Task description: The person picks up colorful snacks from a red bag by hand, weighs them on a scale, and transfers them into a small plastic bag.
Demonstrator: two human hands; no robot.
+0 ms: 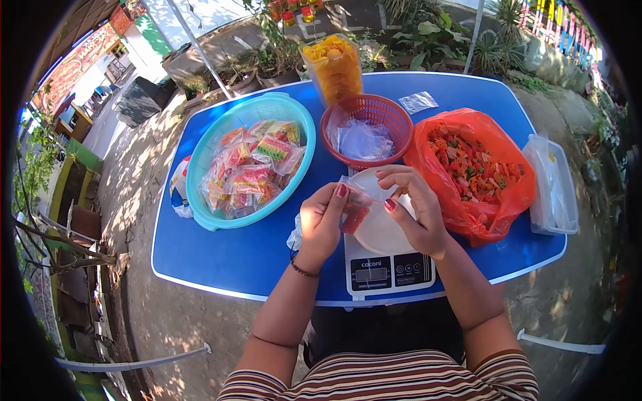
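Note:
My left hand (323, 218) pinches a small clear bag (354, 211) with red pieces inside, held above a white kitchen scale (389, 286). A round white plate (380, 230) rests on the scale, partly hidden by my hands. To the right of the bag, my right hand (416, 217) has its thumb and fingers apart at the bag's edge; its fingertips seem to hold nothing. Beyond the plate, a red basket (366, 160) holds empty clear bags (363, 139). An orange-red plastic bag (478, 224) full of small red and orange pieces stands to the right.
A turquoise basket (302, 119) of filled packets (253, 170) sits at the left of the blue table (221, 264). Behind the red basket stands a tub of yellow-orange pieces (334, 69). A clear box (552, 187) is at the right edge, and a small packet (418, 102) lies behind.

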